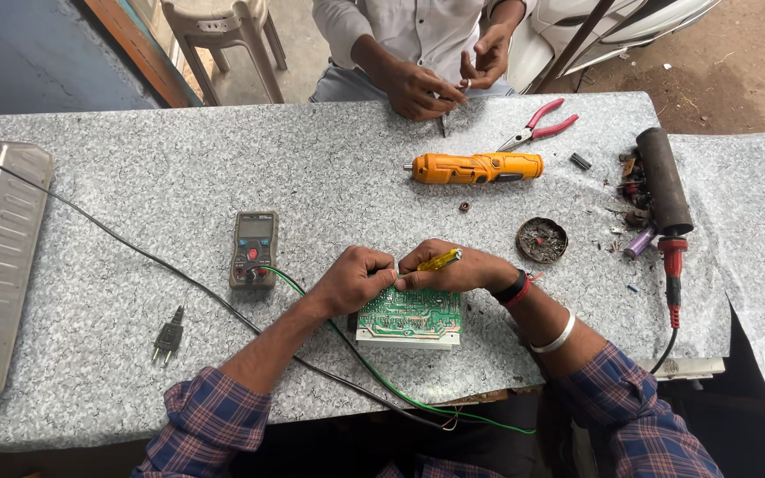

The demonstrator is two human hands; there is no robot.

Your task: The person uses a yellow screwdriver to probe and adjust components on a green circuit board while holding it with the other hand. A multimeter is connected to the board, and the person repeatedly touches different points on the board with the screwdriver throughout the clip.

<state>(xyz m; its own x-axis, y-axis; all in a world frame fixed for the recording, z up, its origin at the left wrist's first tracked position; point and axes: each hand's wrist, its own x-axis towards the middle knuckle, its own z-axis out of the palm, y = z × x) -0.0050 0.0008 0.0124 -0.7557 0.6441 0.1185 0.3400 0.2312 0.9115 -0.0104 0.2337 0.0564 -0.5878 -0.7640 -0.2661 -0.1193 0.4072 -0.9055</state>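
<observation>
Over the green circuit board (409,314), right hand (458,270) grip closed on a yellow screwdriver (440,260); left hand (358,276) fisted, contents hidden.

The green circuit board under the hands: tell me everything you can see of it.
The circuit board is a green rectangle with pale traces facing up and a whitish front edge. It lies flat on the speckled grey table. The left hand and right hand, holding a yellow-handled tool, rest on its far edge.
</observation>
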